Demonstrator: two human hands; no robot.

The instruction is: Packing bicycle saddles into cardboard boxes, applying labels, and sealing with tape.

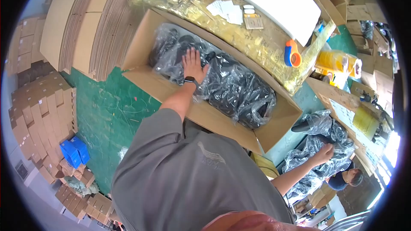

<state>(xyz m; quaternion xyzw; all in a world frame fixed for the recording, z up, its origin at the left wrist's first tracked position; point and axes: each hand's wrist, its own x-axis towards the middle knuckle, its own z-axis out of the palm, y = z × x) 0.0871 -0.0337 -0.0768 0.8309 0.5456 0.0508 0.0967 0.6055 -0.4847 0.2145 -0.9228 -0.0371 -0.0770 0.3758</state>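
An open cardboard box (191,110) stands across the front of the workbench. Black items in clear plastic bags (239,90) fill it; their exact kind is hidden by the wrapping. My left hand (194,65), with a dark watch on its wrist, lies flat on the bagged items toward the box's left end, fingers spread. To the right, outside the box, a heap of similar black items in clear plastic (299,160) sits beside the bench. Over this heap my right hand (324,154) has its fingers curled in against the plastic; what lies inside them is mostly hidden.
A blue and orange tape dispenser (293,54) and white papers (227,11) lie on the workbench (267,45). Flattened cartons (92,30) stand at the left. Stacked boxes (43,115) and blue bins (74,151) are farther left. Another person (344,179) is at far right.
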